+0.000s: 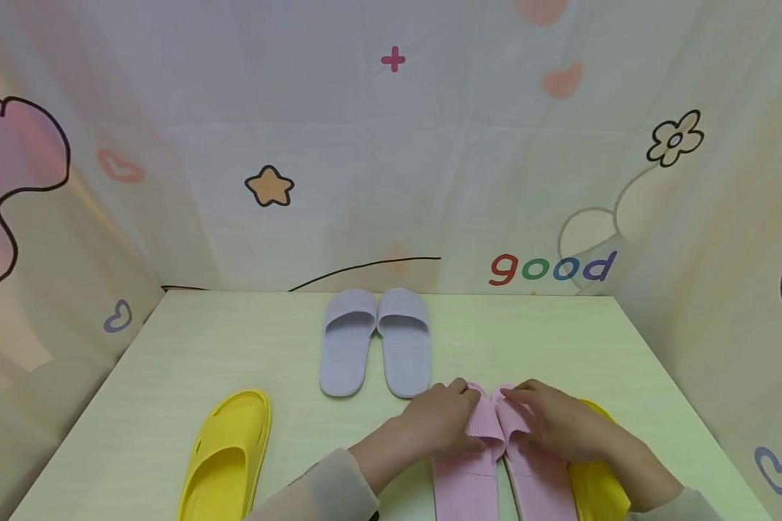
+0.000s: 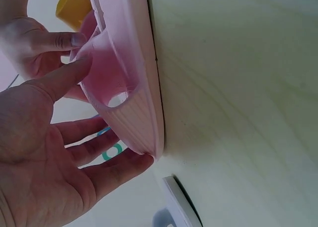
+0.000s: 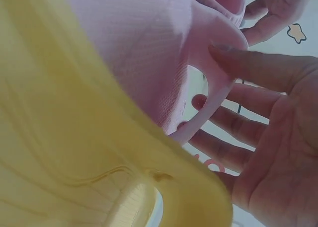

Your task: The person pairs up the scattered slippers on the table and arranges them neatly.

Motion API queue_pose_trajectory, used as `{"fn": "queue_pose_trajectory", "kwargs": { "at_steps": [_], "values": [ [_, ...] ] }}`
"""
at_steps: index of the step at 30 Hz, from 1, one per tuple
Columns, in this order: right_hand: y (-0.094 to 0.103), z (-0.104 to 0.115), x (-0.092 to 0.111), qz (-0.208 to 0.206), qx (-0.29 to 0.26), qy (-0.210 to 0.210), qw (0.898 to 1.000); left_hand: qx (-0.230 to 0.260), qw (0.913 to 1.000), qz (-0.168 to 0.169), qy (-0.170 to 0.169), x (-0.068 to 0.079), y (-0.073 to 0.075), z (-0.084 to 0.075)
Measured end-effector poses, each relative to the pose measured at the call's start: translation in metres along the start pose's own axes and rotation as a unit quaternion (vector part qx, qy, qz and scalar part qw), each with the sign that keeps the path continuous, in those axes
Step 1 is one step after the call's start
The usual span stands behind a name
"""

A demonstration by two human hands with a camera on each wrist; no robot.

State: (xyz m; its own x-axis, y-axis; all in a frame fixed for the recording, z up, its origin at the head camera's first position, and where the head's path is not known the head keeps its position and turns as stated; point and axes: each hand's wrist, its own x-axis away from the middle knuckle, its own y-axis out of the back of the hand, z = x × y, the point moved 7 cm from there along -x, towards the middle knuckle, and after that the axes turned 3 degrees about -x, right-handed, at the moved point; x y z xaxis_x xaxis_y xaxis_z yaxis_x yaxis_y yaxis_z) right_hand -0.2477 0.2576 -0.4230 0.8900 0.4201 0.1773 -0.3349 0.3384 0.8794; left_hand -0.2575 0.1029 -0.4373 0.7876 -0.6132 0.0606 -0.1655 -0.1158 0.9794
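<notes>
Two pink slippers with ribbed straps stand side by side at the right front of the table. My left hand (image 1: 439,421) grips the left pink slipper (image 1: 465,486) by its strap, the thumb at the strap's opening and the fingers along its outer side and toe. On the right pink slipper (image 1: 542,486), my right hand (image 1: 565,421) holds the strap the same way; in the right wrist view its thumb lies against the strap (image 3: 208,38) with the fingers beyond it. A yellow slipper (image 1: 601,496) lies close beside the right hand, partly hidden by it.
Another yellow slipper (image 1: 226,441) lies at the left front. A pair of pale lavender slippers, left (image 1: 344,365) and right (image 1: 407,367), stands at the back middle, toes to the wall. A printed cloth (image 1: 339,130) hangs behind and beside the pale table (image 1: 528,333).
</notes>
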Motion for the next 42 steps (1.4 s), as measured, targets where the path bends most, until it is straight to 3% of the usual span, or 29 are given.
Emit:
{"fn": "queue_pose_trajectory", "kwargs": {
  "at_steps": [6, 15, 20, 25, 30, 34, 42],
  "values": [
    [-0.002, 0.001, 0.008, -0.004, -0.024, -0.014, 1.0, 0.0, 1.0, 0.001, -0.006, 0.008, -0.001, -0.003],
    [-0.013, 0.006, 0.035, -0.006, -0.008, -0.006, 1.0, -0.073, 0.9963, 0.038, -0.023, 0.03, -0.001, -0.022],
    [-0.021, 0.009, 0.045, -0.02, 0.046, 0.002, 0.999, -0.089, 0.994, 0.061, -0.018, 0.037, -0.003, -0.031],
    [-0.027, 0.015, 0.057, -0.05, 0.147, 0.031, 0.987, -0.102, 0.9921, 0.067, -0.027, 0.041, -0.006, -0.039],
    [-0.037, 0.007, 0.057, -0.023, 0.135, -0.011, 0.991, -0.122, 0.989, 0.079, -0.027, 0.043, -0.014, -0.044],
    [-0.044, 0.003, 0.056, -0.005, 0.133, -0.012, 0.991, -0.152, 0.9836, 0.096, -0.012, 0.042, -0.024, -0.048],
    [-0.053, -0.001, 0.054, 0.028, 0.131, -0.049, 0.99, -0.178, 0.9808, 0.079, -0.012, 0.043, -0.029, -0.052]
  ]
}}
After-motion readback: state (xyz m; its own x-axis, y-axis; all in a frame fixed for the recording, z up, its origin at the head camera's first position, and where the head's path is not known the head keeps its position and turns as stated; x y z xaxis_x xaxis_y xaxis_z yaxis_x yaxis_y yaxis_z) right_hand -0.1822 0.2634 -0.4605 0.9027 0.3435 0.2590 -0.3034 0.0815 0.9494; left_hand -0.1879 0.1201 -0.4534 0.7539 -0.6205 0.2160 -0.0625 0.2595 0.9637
